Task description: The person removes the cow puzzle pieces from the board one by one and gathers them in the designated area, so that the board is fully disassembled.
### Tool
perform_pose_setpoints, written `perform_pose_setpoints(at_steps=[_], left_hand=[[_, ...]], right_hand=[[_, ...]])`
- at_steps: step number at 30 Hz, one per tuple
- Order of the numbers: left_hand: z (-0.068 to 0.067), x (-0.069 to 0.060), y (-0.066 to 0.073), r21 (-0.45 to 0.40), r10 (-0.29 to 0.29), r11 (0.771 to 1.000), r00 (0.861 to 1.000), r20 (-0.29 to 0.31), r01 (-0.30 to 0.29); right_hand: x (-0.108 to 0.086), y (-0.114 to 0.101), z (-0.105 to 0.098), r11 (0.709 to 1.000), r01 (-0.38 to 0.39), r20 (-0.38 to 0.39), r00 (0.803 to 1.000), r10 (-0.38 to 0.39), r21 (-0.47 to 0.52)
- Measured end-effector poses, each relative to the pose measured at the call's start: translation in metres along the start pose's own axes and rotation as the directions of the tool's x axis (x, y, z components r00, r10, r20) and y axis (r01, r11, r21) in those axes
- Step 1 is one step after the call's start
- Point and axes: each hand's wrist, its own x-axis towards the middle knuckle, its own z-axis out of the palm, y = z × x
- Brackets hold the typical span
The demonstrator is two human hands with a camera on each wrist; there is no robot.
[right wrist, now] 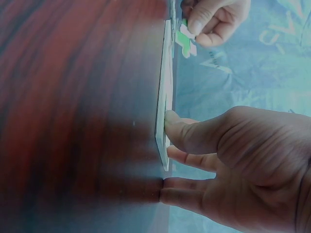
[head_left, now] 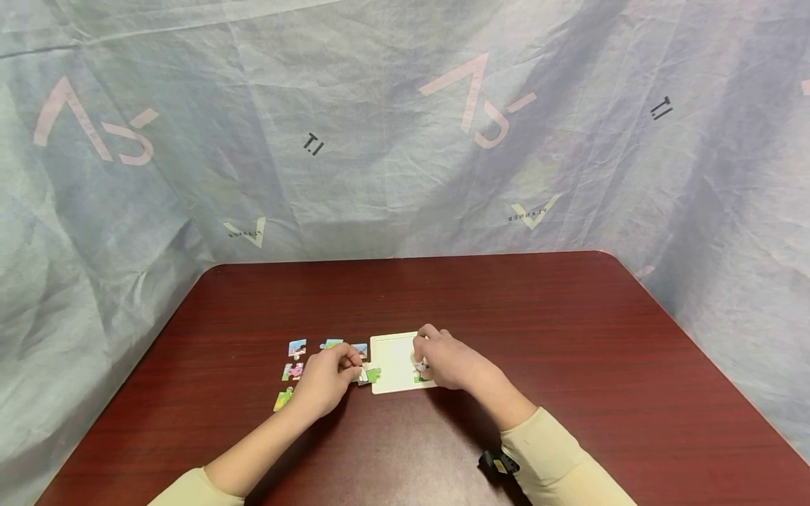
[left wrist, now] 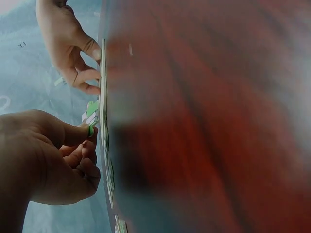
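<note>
My left hand (head_left: 324,379) pinches a green and white jigsaw piece (left wrist: 90,114) between thumb and fingers. This piece is raised off the table beside the left edge of a shallow cream puzzle tray (head_left: 395,362). Over the tray's right part, my right hand (head_left: 448,360) rests its thumb and fingertips on the tray; in the right wrist view its fingers (right wrist: 194,187) look mostly straight. A picture piece (head_left: 419,376) lies in the tray's lower right, partly hidden under that hand.
Left of the tray lie several loose jigsaw pieces, among them a blue one (head_left: 297,347), a pink one (head_left: 294,371) and a yellow-green one (head_left: 283,400). The dark red table (head_left: 538,309) meets a hanging grey cloth (head_left: 380,197). A black device (head_left: 498,464) sits at the right sleeve.
</note>
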Motion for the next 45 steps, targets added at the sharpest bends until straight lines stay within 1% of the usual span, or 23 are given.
perform_pose_setpoints(at_steps=[4, 10, 18, 24, 34, 37, 45], left_hand=[[-0.007, -0.004, -0.005, 0.009, -0.014, 1.000, 1.000, -0.005, 0.014], [-0.016, -0.012, -0.013, 0.026, -0.043, 0.999, 0.999, 0.005, 0.043], [-0.026, -0.020, -0.022, 0.056, -0.044, 0.997, 0.999, -0.021, 0.045], [-0.031, -0.026, -0.027, 0.063, -0.069, 0.996, 0.998, -0.009, 0.069], [-0.037, -0.033, -0.033, 0.106, -0.048, 0.993, 0.999, 0.005, 0.048], [-0.038, -0.034, -0.033, 0.111, -0.054, 0.992, 0.999, 0.004, 0.054], [-0.041, -0.038, -0.032, 0.124, -0.047, 0.991, 0.999, 0.014, 0.045]], right_hand=[[-0.001, 0.000, -0.001, 1.000, 0.000, 0.002, 1.000, 0.000, -0.001], [-0.001, -0.001, -0.001, 1.000, -0.007, 0.008, 1.000, 0.007, 0.011], [0.000, 0.000, 0.000, 1.000, -0.006, -0.001, 1.000, 0.006, 0.008], [0.001, 0.001, 0.001, 1.000, -0.015, 0.001, 1.000, 0.015, 0.012], [0.003, 0.003, 0.003, 1.000, 0.011, -0.012, 1.000, -0.011, -0.006], [0.003, 0.002, 0.003, 1.000, 0.010, -0.012, 1.000, -0.010, -0.008], [0.003, 0.002, 0.003, 1.000, -0.004, -0.001, 1.000, 0.004, -0.010]])
